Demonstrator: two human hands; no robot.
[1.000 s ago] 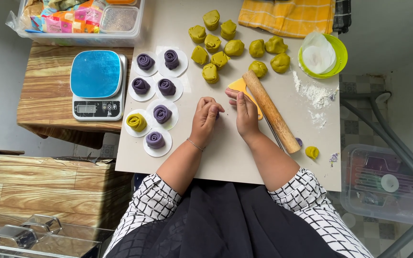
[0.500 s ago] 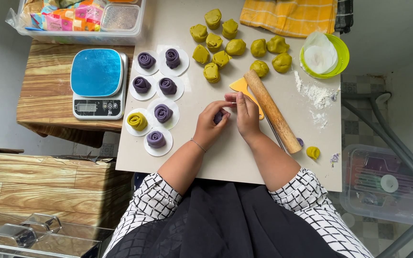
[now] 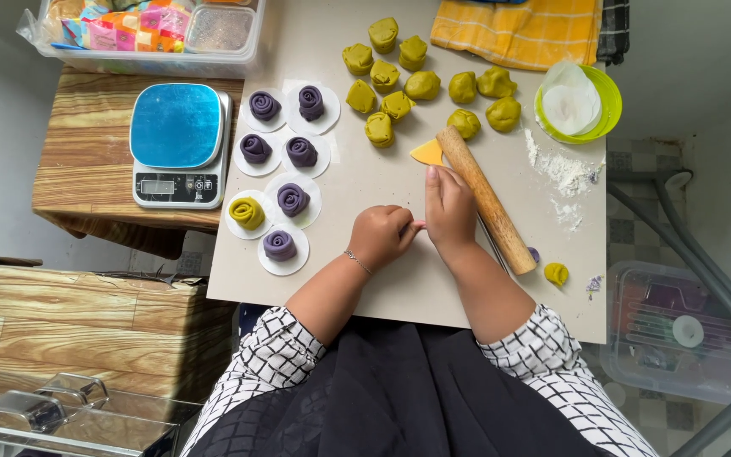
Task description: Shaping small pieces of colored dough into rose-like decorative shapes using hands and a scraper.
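Note:
My left hand [image 3: 382, 235] is curled into a loose fist on the beige board [image 3: 340, 283]. My right hand [image 3: 450, 207] lies right beside it with its fingers stretched forward and together. A small pale pink piece [image 3: 419, 224] shows between the two hands, which pinch it; the rest of it is hidden. A wooden rolling pin [image 3: 488, 203] lies diagonally along the right side of my right hand. A yellow scraper [image 3: 425, 153] sits just beyond my fingertips.
Several olive-green dough lumps [image 3: 416, 85] sit at the far side of the board, and purple spiral rolls [image 3: 291, 200] and one green roll [image 3: 247, 212] on paper rounds at the left. Nearby are a blue scale [image 3: 178, 127], a green bowl [image 3: 607, 114], spilled flour [image 3: 564, 169] and a small dough bit [image 3: 556, 272].
My left hand has gone from flat and spread to curled, and slid right and nearer to me. Both hands have closed in together on the board.

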